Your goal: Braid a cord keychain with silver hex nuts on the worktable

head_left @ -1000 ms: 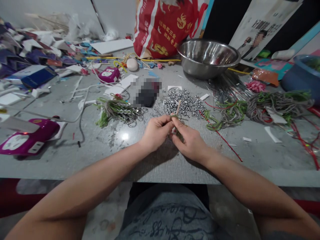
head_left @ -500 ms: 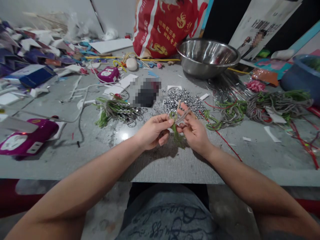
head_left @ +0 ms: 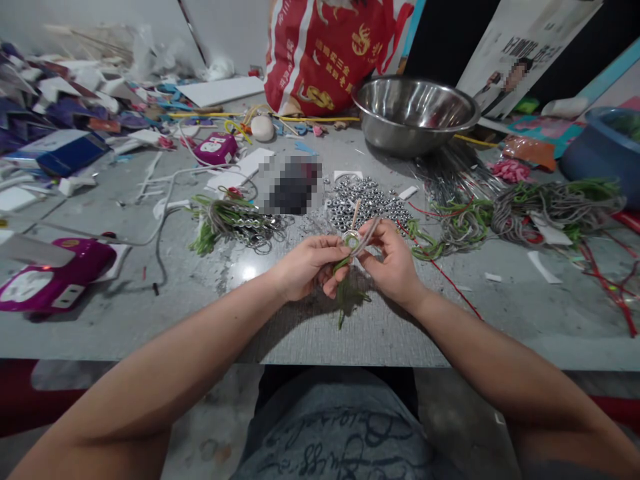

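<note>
Between my hands is a small silvery ring [head_left: 351, 239] with green and grey cord about it. My left hand [head_left: 316, 263] is closed, its thumb and fingers pinching the green cord [head_left: 345, 263] beside the ring; loose green ends hang below onto the tabletop. My right hand [head_left: 391, 261] pinches the grey cord [head_left: 369, 235], which loops up from the ring past its fingers. A thin pale stick [head_left: 355, 213] points up behind the ring. Just beyond my hands lies a spread of shiny metal beads [head_left: 367, 193].
A bundle of green and grey cords with metal pieces [head_left: 235, 223] lies left. More cord bundles [head_left: 530, 207] and red cords [head_left: 610, 287] lie right. Behind stand a steel bowl [head_left: 415, 120] and a red bag [head_left: 320, 67]. Purple power sockets [head_left: 60, 273] sit at the left.
My right fingers have folded down and drawn the grey cord up to the right. The ring shows more clearly, and the green ends hang lower and more to the left.
</note>
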Motion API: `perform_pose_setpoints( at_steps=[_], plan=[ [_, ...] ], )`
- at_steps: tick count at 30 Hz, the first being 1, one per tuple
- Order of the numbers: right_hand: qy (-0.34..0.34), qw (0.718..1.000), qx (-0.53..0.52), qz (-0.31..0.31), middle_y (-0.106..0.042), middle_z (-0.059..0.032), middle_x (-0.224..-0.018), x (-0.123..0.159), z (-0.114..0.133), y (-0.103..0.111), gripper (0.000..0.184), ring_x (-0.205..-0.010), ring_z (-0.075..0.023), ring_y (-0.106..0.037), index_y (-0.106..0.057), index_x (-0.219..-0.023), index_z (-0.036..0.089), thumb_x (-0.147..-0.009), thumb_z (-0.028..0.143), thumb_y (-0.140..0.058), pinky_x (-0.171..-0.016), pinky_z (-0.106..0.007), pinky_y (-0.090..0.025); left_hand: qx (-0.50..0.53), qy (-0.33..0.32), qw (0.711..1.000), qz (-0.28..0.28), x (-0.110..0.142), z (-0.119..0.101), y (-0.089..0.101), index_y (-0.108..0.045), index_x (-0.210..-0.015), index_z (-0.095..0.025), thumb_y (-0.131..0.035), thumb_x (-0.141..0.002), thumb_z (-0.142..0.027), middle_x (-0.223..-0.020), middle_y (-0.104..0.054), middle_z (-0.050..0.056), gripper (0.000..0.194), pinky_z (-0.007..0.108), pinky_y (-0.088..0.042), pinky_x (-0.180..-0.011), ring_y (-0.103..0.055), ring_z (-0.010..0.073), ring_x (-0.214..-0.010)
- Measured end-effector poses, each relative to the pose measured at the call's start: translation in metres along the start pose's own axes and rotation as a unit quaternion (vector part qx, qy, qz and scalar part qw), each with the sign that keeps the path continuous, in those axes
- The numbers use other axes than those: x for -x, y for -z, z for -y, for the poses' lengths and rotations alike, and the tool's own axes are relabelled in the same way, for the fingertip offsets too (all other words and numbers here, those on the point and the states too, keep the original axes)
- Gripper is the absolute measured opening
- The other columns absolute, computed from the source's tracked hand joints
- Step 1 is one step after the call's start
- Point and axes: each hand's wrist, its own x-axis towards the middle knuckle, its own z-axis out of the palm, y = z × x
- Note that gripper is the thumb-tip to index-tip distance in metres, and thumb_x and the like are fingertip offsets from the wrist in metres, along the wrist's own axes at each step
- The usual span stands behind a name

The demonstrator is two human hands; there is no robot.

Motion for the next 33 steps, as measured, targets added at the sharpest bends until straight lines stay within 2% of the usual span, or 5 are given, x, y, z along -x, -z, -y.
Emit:
perform_pose_setpoints(
  at_steps=[4, 12, 23, 28, 33],
  plan=[
    [-0.024, 1.0, -0.014, 0.012, -0.052, -0.0026, -0.095, 0.0003, -0.0007, -0.001, 0.019, -0.086, -0.0157, -0.052, -0.056, -0.093, 0.025, -0.075, 0.02, -0.058, -0.077, -0.034, -0.046, -0.001, 0.011, 1.0, 0.003, 0.0003, 0.0004, 0.0, -0.045, -0.07, -0.016, -0.047, -0.082, -0.02, -0.047, -0.054, -0.006, 0.013, 0.02, -0.045, -0.036, -0.042, 0.0061, -0.028],
    [-0.004, 0.999, -0.02, 0.03, -0.053, -0.0034, -0.09, -0.0028, 0.0015, 0.0, 0.013, -0.079, -0.0154, -0.052, -0.061, -0.087, 0.024, -0.075, 0.02, -0.058, -0.071, -0.032, -0.046, -0.022, 0.017, 1.0, -0.009, 0.0008, -0.0002, -0.001, -0.047, -0.069, -0.015, -0.045, -0.079, -0.018, -0.045, -0.053, -0.005, 0.011, 0.02, -0.045, -0.035, -0.042, 0.0066, -0.027],
    [0.027, 0.997, -0.012, 0.075, -0.049, 0.0009, -0.074, -0.0026, 0.004, 0.0017, 0.005, -0.068, -0.0107, -0.047, -0.053, -0.074, 0.02, -0.075, 0.015, -0.056, -0.063, -0.026, -0.041, -0.032, 0.012, 0.999, -0.032, 0.0007, 0.0001, -0.001, -0.047, -0.064, -0.016, -0.046, -0.077, -0.019, -0.041, -0.047, -0.006, 0.013, 0.02, -0.044, -0.035, -0.038, 0.0055, -0.025],
    [-0.07, 0.985, -0.074, 0.138, -0.053, 0.0022, -0.067, -0.0023, 0.0045, 0.0015, 0.002, -0.062, -0.0097, -0.048, -0.053, -0.074, 0.019, -0.075, 0.019, -0.054, -0.06, -0.025, -0.041, -0.02, -0.009, 0.999, -0.034, 0.0004, -0.002, -0.0011, -0.047, -0.064, -0.016, -0.048, -0.077, -0.019, -0.042, -0.048, -0.006, 0.013, 0.019, -0.044, -0.036, -0.04, 0.0051, -0.026],
    [-0.151, 0.955, -0.144, 0.209, -0.052, 0.0034, -0.062, -0.003, 0.0053, 0.0035, 0.009, -0.051, -0.0077, -0.045, -0.053, -0.075, 0.018, -0.076, 0.027, -0.056, -0.05, -0.022, -0.038, -0.017, -0.008, 0.999, -0.028, 0.0, -0.0003, 0.001, -0.048, -0.064, -0.016, -0.05, -0.078, -0.021, -0.042, -0.046, -0.007, 0.015, 0.018, -0.043, -0.034, -0.038, 0.0048, -0.027]
  ],
)
